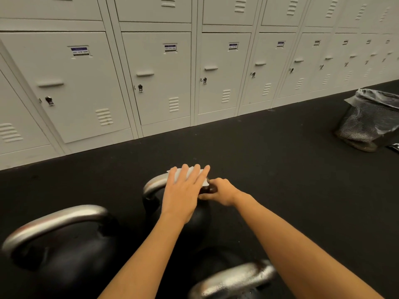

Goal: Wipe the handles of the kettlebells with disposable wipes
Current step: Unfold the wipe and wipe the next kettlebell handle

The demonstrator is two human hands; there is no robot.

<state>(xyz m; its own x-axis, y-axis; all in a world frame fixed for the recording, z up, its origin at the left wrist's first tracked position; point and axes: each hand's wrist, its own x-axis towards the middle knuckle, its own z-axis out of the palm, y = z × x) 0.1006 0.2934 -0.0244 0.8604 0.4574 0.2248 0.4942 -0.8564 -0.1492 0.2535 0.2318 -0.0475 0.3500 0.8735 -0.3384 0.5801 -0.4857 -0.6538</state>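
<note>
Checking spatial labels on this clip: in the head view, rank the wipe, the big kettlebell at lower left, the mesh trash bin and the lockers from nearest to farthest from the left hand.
1. Wipe: under the left hand, on the far kettlebell's handle.
2. Big kettlebell: lower left, closer to the camera.
3. Mesh trash bin and lockers: bin far right, lockers along the wall ahead; too close to call.

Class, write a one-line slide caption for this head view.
Left hand presses a wipe on a kettlebell handle; right hand grips its end.
</note>
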